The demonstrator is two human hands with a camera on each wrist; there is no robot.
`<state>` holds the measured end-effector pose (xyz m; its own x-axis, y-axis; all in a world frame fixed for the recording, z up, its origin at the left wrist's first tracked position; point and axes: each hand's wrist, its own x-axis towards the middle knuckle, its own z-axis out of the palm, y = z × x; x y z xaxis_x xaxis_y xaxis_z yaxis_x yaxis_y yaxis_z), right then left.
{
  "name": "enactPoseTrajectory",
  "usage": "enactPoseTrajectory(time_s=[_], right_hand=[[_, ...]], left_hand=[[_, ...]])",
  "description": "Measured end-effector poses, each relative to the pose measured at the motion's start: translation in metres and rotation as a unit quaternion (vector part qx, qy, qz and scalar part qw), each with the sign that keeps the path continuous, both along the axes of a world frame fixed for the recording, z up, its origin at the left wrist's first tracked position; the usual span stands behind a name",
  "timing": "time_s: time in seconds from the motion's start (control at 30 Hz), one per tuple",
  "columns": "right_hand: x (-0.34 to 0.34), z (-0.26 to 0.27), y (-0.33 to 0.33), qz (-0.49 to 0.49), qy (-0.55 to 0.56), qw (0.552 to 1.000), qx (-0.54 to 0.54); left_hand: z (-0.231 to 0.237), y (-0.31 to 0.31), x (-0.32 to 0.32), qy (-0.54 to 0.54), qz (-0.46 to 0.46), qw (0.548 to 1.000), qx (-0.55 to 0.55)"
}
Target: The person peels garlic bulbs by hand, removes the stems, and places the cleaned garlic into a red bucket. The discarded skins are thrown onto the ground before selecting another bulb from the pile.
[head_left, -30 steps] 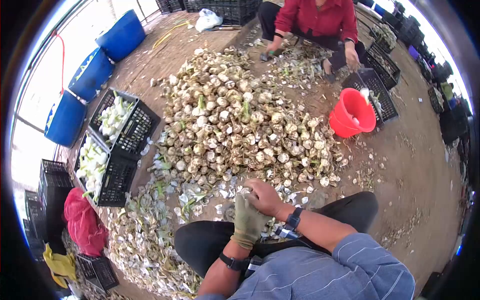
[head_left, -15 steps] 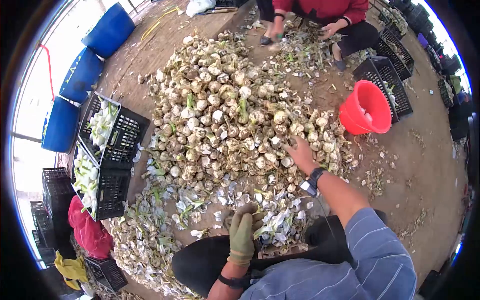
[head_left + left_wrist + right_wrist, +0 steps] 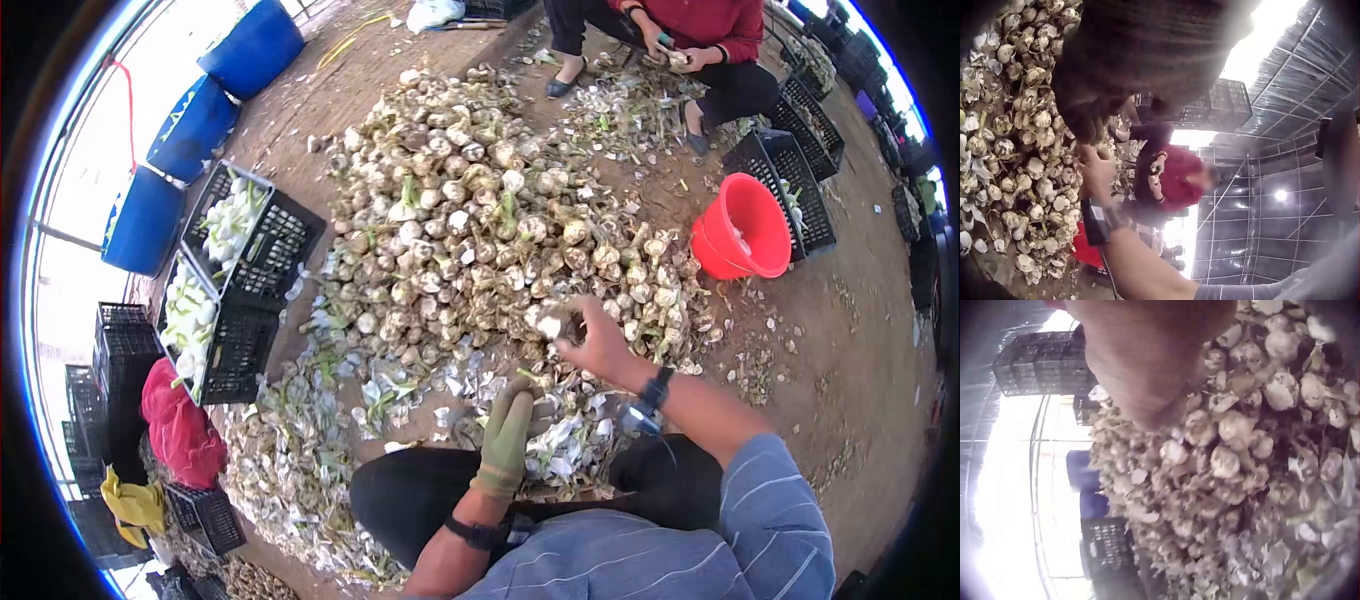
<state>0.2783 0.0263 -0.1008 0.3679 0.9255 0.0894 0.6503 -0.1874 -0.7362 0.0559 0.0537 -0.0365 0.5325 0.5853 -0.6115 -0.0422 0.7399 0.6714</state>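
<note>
My bare right hand (image 3: pixel 605 350) is at the near edge of a large heap of garlic bulbs (image 3: pixel 470 220), its thumb and fingers bent round a pale garlic bulb (image 3: pixel 549 326). My left hand (image 3: pixel 508 435), in a greenish work glove with dirty fingertips, is over my lap just short of the heap, its fingers fairly straight. Nothing shows in its grasp. In the left wrist view the dark glove (image 3: pixel 1141 62) fills the top, with my right hand (image 3: pixel 1096 172) close by its fingertips. The right wrist view has the back of my right hand (image 3: pixel 1147 356) over the bulbs.
Black crates (image 3: pixel 252 320) of trimmed white garlic stand at left, with blue barrels (image 3: pixel 145 220) behind. A red bucket (image 3: pixel 712 245) stands right of the heap. Across it crouches a person in a red top (image 3: pixel 715 25). Loose skins (image 3: pixel 300 470) cover the ground by my knees.
My right hand left the gloved left hand, reached out to the heap, and has drawn back slightly with a bulb. The person opposite has brought both hands together.
</note>
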Motion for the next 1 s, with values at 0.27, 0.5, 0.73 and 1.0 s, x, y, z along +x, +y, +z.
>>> enactPoseTrajectory(time_s=[0.27,0.5,0.73,1.0], right_hand=[[-0.078,0.091,-0.061,0.110,0.014,0.980,0.168],[-0.101,0.097,-0.085,-0.102,0.315,0.942,0.059],[-0.118,0.113,-0.096,-0.122,0.322,0.939,0.022],[-0.140,0.118,-0.093,-0.165,0.364,0.915,0.047]], left_hand=[[0.005,-0.006,-0.009,-0.087,-0.032,0.995,0.042],[0.031,-0.030,-0.025,-0.124,-0.086,0.956,0.250],[0.031,-0.027,-0.037,-0.014,-0.096,0.827,0.554],[0.029,-0.024,-0.044,0.000,-0.081,0.785,0.614]])
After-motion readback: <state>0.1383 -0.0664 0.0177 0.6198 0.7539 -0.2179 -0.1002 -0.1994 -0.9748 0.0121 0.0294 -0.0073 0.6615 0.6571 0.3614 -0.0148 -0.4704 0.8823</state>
